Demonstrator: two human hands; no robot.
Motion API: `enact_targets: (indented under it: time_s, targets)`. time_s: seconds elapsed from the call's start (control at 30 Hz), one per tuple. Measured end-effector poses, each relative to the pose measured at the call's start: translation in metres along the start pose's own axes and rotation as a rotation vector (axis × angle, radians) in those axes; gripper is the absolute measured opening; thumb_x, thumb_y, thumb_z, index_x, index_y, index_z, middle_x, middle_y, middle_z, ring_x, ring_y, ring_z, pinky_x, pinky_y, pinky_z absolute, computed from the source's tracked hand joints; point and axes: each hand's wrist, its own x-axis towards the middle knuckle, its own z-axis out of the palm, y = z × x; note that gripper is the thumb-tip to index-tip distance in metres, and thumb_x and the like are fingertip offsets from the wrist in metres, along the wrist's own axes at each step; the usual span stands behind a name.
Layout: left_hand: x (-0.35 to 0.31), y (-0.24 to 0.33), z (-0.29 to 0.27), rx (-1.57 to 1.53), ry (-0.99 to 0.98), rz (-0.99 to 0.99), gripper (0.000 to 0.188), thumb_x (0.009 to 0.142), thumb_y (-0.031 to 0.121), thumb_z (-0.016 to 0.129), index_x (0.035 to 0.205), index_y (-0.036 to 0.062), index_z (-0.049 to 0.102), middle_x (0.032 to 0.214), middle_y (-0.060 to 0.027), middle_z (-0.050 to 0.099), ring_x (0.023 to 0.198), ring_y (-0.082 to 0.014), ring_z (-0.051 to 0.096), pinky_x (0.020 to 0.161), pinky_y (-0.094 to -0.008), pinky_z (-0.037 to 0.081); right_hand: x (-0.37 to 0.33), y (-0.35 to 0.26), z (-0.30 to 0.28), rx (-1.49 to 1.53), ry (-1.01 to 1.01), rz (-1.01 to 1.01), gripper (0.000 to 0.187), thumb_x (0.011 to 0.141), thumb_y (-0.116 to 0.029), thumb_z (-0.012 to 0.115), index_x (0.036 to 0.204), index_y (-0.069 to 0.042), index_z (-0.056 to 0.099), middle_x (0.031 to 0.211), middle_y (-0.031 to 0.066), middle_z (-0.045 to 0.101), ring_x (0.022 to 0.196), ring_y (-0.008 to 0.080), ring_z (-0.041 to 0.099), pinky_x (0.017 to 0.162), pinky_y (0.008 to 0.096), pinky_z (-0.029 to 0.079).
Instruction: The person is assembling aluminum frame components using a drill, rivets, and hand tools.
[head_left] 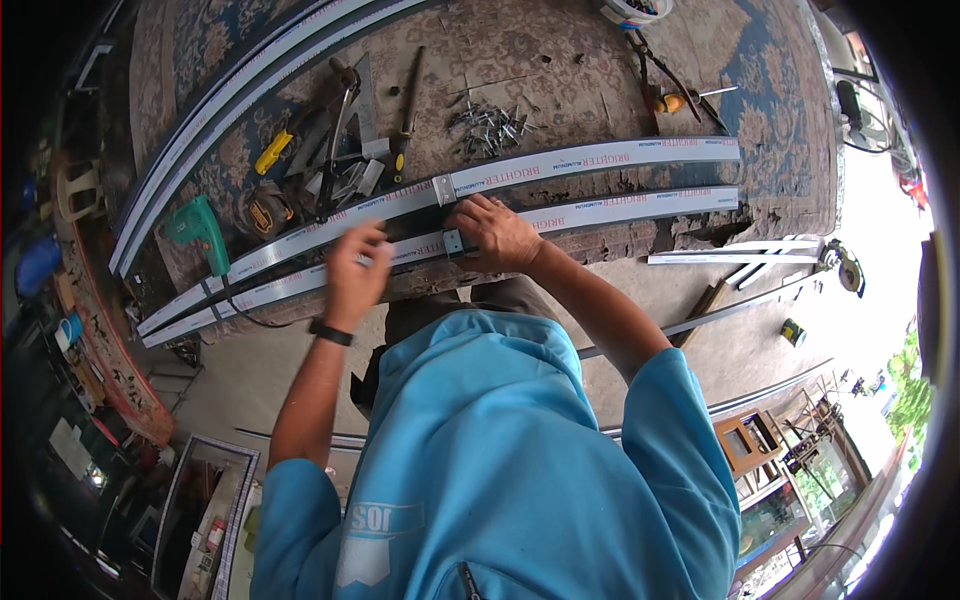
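Two long aluminium profiles with white printed film lie side by side along the table's near edge: a far profile (590,157) and a near profile (620,208). A small metal bracket (443,189) sits on the far one; another metal plate (454,242) is on the near one. My right hand (492,236) is closed over the near profile beside that plate, its fingertips reaching the dark gap between the profiles. Over the profiles to the left, my left hand (358,275) is blurred by motion, its fingers bent; whether it holds anything does not show.
A pile of screws (492,128) lies beyond the profiles. Leftward are a green power tool (200,232), tape measure (268,207), yellow-handled tool (273,151) and screwdriver (410,110). Pliers (652,65) lie at the far right. More film-covered profiles (250,85) stretch across the far left.
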Motion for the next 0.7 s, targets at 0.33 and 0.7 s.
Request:
enact_targets:
  time_s: [0.33,0.7]
  targets:
    - [0.052,-0.172,-0.252,0.618,0.729,-0.305,0.085,0.086,0.041,0.083,0.145,-0.0079,0.046,0.146,-0.0287,0.049,0.129,-0.0414,0.057,0.107,-0.0472,0.048,0.007,-0.006,-0.003,0.008,-0.013,-0.021,0.059,0.075,-0.033,0.083,0.124,-0.010,0.061,0.121,0.0083,0.059,0.122,0.0291,0.056,0.101,0.0452,0.048]
    - [0.078,-0.189,-0.256,0.744,0.561,-0.546,0.096,0.086,0.045,0.082,0.149,-0.0123,0.037,0.146,-0.0322,0.047,0.135,-0.0440,0.051,0.111,-0.0510,0.043,0.007,-0.008,-0.004,-0.016,0.000,-0.018,0.062,0.070,-0.031,0.085,0.122,-0.008,0.061,0.120,0.0096,0.060,0.119,0.0295,0.057,0.098,0.0442,0.049]
